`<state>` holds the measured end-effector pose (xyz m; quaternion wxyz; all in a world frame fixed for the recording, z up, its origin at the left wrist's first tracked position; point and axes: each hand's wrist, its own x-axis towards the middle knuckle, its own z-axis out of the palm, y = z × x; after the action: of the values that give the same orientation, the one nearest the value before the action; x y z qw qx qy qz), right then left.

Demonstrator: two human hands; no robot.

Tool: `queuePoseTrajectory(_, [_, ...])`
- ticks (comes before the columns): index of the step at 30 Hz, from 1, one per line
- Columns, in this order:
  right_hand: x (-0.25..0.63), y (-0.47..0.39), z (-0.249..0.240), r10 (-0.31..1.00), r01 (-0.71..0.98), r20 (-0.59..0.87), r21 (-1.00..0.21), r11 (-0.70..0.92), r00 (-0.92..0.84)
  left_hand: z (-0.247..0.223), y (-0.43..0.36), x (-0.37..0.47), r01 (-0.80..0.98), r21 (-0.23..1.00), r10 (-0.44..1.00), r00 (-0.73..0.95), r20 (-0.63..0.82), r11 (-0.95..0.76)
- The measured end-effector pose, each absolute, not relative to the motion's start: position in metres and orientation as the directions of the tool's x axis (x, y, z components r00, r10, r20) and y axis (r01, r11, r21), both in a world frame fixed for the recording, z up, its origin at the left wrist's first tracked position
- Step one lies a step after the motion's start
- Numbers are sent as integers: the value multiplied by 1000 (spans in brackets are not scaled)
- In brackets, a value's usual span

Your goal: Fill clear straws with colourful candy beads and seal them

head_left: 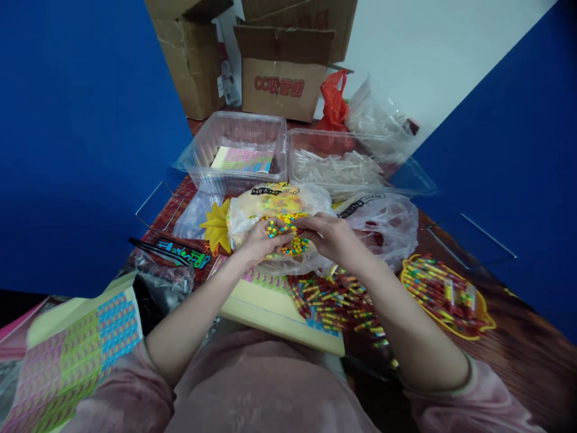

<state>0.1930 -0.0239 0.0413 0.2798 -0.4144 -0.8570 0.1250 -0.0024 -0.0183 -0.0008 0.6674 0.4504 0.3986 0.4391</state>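
Note:
Small round candies (297, 245) in yellow, orange, green and blue fill the mouth of a white plastic bag (256, 204). My left hand (265, 240) is at the bag's near left, fingers curled at the candies, some of them showing in its palm. Beside it on the right, my right hand (328, 233) reaches over the candies with thumb and fingers pinched together; what they hold is too small to make out. Candy-filled tubes (351, 300) lie loose below my right hand, partly on a pad of printed sticker sheets (265, 307). More tubes fill a yellow basket (488, 323) at the right.
Two clear plastic trays stand behind the bag, the left tray (207, 178) holding sticker sheets, the right tray (311, 135) holding clear tubes. Cardboard boxes (283, 87) and a red bag (334, 102) stand further back. Blue panels (90, 120) flank the table. Another plastic bag (396, 222) lies right.

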Motion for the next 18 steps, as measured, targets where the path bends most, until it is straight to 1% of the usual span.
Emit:
queuePoseTrajectory(4, [193,-18,42,764,604,363,-468,645,-534,-1,-18,-3,-236,956,949,301,-96,172])
queuePoseTrajectory(7, [188,-16,36,783,607,360,-495,622,-508,1,-18,-3,-241,954,945,312,-100,181])
queuePoseTrajectory(11, [183,-20,25,821,553,406,-608,570,-401,5,-18,-1,-249,946,933,341,-115,208])
queuePoseTrajectory(14, [199,-34,22,860,493,413,-705,510,-299,7,-18,0,-282,941,953,283,-106,188])
queuePoseTrajectory(16, [219,-50,22,897,458,363,-772,441,-251,8,-17,0,-302,939,967,237,-94,166])
queuePoseTrajectory(18, [241,-69,20,935,434,238,-836,335,-263,8,-15,-1,-306,938,969,227,-96,164])
